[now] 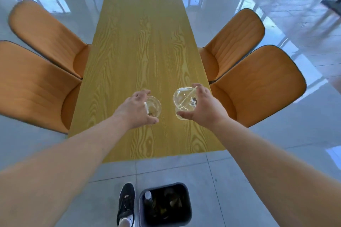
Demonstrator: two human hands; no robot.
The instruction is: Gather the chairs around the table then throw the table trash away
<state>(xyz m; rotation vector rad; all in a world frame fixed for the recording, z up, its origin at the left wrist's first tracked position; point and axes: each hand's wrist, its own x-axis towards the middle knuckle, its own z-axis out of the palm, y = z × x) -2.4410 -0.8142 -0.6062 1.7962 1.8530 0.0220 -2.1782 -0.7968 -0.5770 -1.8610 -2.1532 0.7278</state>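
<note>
Two clear plastic cups sit above the near half of the yellow wooden table. My left hand wraps the left cup, which has a white straw by my fingers. My right hand grips the right cup, tilted, with a straw inside. Orange chairs stand tucked along both long sides: two on the left and two on the right.
A dark bin with a bottle and scraps inside stands on the grey tiled floor just before the table's near edge. My black shoe is beside it on the left. Glossy floor surrounds the table.
</note>
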